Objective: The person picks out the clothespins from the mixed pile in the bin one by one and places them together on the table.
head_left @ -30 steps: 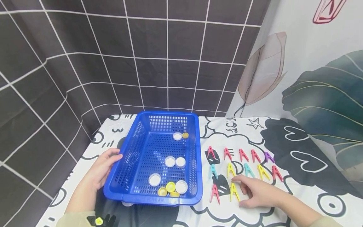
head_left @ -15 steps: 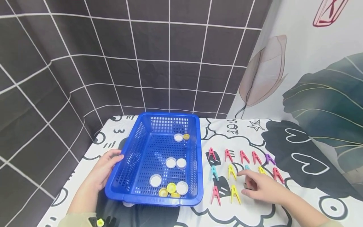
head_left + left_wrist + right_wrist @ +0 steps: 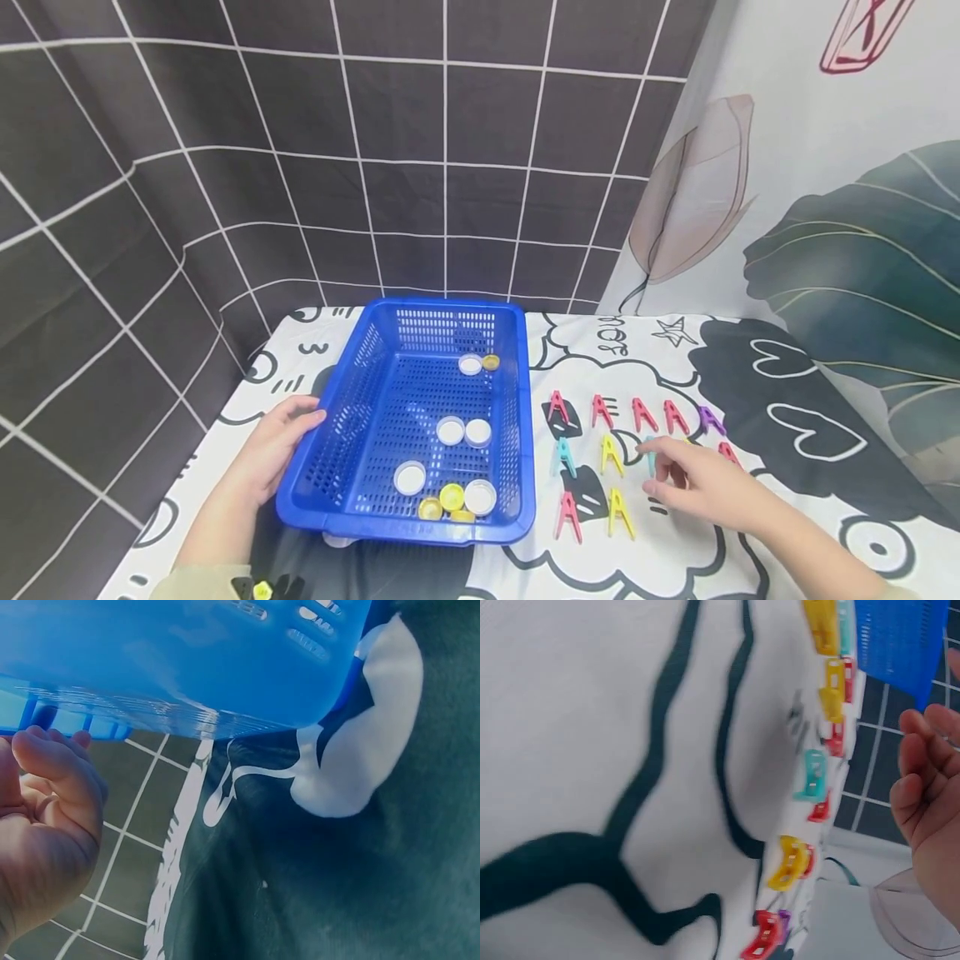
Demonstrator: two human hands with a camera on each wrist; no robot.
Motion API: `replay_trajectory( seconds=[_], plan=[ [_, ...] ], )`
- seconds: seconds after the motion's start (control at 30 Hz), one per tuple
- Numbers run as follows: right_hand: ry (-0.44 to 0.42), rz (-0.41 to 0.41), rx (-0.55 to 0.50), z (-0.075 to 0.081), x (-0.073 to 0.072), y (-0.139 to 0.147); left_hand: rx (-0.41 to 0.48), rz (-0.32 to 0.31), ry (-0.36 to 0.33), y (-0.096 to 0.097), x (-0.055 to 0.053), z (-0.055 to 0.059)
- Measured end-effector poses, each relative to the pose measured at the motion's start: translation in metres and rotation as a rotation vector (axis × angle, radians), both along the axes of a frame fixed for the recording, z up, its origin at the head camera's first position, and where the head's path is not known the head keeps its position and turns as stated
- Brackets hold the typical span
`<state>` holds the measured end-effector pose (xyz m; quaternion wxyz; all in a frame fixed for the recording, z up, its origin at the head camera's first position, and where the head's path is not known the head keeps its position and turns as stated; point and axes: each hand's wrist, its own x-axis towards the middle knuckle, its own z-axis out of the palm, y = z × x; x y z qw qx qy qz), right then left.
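Observation:
My left hand [image 3: 273, 450] grips the left rim of a blue plastic basket [image 3: 528, 417]; the left wrist view shows its curled fingers [image 3: 56, 761] at the basket's edge. White bottle caps [image 3: 409, 478] and yellow caps [image 3: 452, 497] lie inside. To the basket's right, clothespins are set out in rows. My right hand [image 3: 701, 483] hovers over them with loosely bent fingers and holds nothing. Its index finger is by a teal clothespin [image 3: 651, 464], which it partly covers. A yellow clothespin [image 3: 611, 456] lies left of that hand, another yellow clothespin [image 3: 619, 512] lower down.
Red clothespins [image 3: 602, 411] and a purple clothespin [image 3: 710, 420] form the back row. A red clothespin [image 3: 567, 517] lies near the basket's right side. Behind the patterned tablecloth [image 3: 585, 567] hangs a dark grid-patterned curtain [image 3: 390, 200].
My right hand has moved right, from beside the front yellow clothespin to over the teal one. The left hand has stayed at the basket's rim, and the clothespins lie as before.

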<state>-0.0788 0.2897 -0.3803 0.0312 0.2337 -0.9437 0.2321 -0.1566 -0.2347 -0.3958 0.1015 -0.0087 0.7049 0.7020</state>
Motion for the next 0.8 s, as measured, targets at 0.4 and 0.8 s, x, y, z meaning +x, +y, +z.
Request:
replay_trajectory(
  seconds=[0.4, 0.8],
  plan=[
    [-0.061, -0.218, 0.147, 0.029, 0.001, -0.005, -0.163, 0.032, 0.049, -0.001, -0.002, 0.001],
    [-0.033, -0.304, 0.210, 0.034, 0.000, 0.010, -0.643, 0.040, 0.223, -0.002, -0.006, 0.016]
  ],
)
